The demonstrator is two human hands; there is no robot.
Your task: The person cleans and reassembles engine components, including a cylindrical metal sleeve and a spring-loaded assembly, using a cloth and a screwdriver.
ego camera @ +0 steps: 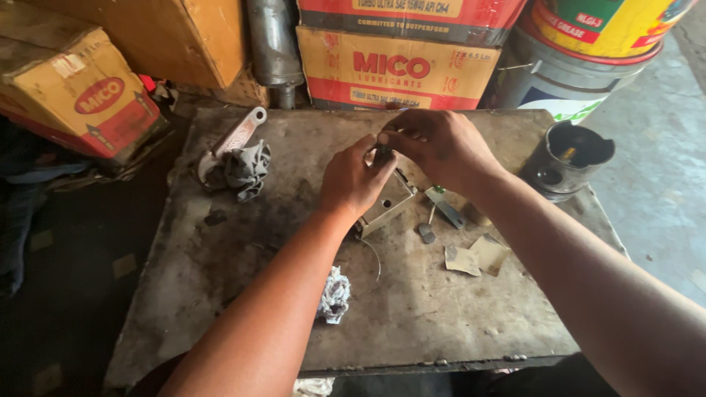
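Pinching a small dark part [383, 152] between their fingertips, the left hand [355, 180] and right hand [441, 143] meet above the middle of the grimy desk [220, 294], fingers closed narrow around it; too little of the part shows to tell its shape or which way its long axis runs. Just beneath the hands lies a pale metal block [388, 202] with a round hole in its top face, its long side running diagonally. Near the desk's right corner stands a dark open cup-like metal cylinder [566, 158] with a yellowish stick inside, while a grey rag [246, 169] and flat metal lever [237, 136] lie well apart to the left.
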